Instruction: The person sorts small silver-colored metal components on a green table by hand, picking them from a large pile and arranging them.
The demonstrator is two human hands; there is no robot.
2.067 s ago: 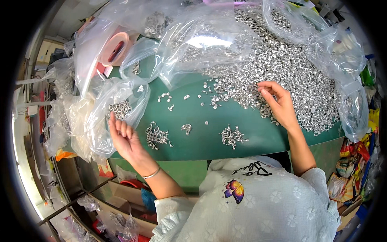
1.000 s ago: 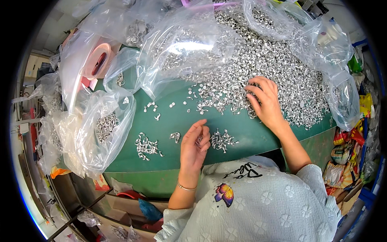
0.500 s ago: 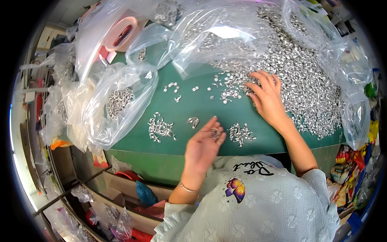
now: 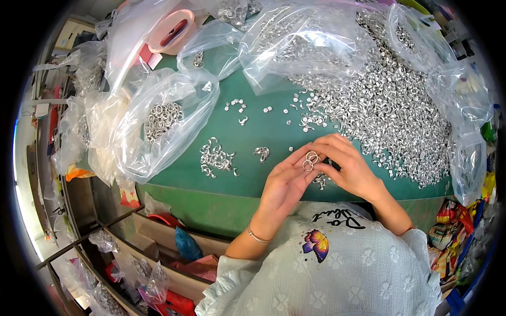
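My left hand [image 4: 284,184] is palm up over the front of the green table, with a few silver rings [image 4: 310,160] at its fingers. My right hand [image 4: 348,166] meets it there, thumb and fingertips closed around the same rings. Beneath the hands a small heap of silver pieces [image 4: 321,182] is partly hidden. To the left lie a loose heap of curved silver pieces [image 4: 215,158] and a smaller cluster [image 4: 261,153]. A large pile of silver ring-like pieces [image 4: 406,121] spreads across the table's right side.
Clear plastic bags [image 4: 311,47] drape over the far side and the pile. At left, an opened bag [image 4: 197,118] holds more rings [image 4: 163,121]. A pink container [image 4: 171,34] stands at the back left. Below the table's front edge is a drawer [image 4: 153,247] with bags.
My right hand has left the large pile and come toward me to join my left hand. The left hand has shifted slightly right, and the rings are now between both hands.
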